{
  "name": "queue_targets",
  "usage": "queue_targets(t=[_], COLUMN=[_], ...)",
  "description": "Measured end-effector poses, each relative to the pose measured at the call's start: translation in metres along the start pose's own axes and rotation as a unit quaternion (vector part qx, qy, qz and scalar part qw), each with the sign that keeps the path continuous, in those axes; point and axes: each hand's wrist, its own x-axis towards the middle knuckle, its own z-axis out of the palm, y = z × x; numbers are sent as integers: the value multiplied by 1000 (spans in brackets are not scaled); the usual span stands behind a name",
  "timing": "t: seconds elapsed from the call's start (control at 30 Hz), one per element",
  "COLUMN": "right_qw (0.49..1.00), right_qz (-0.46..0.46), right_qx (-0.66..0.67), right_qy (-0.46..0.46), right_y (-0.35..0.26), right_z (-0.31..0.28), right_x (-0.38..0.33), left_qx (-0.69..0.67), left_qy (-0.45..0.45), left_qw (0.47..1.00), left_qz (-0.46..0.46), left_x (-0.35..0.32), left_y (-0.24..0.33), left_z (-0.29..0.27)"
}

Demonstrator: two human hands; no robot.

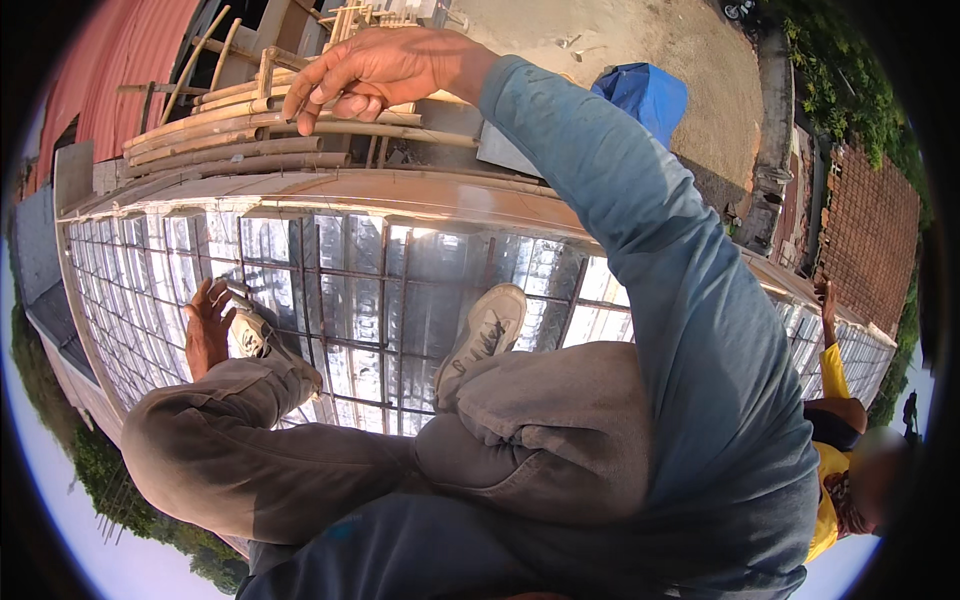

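My right arm, in a blue-grey sleeve, reaches across the view to the upper middle. There my right hand (375, 75) hangs in the air with loosely bent fingers and nothing visible in it. Behind it lie bamboo poles (235, 145). My left hand (208, 325) is raised by my left knee and shoe, its fingers apart and nothing seen in it. Below me a grid of thin steel bars (385, 300) lies over shiny corrugated metal sheets (350, 255). I squat on this with both shoes (485, 335) on the grid.
A wooden edge board (440, 200) borders the deck; past it the ground lies lower. A blue tarp (645, 100) sits on that ground. At right, another person in a yellow shirt (828, 500) stretches out an arm. Red metal sheeting (130, 75) and a tiled roof (868, 235) stand nearby.
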Motion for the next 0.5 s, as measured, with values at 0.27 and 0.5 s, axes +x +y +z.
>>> queue_targets(t=[0.27,0.5], right_qw=[995,993], right_qz=[-70,-81], right_qx=[66,62], right_qy=[-20,56], right_y=[1,-29], right_z=[-34,-42], right_x=[3,-50], left_qx=[-44,-133], left_qy=[-71,-112], left_qw=[996,981], left_qz=[43,86], left_x=[46,76], left_y=[32,45], left_z=[-76,-128])
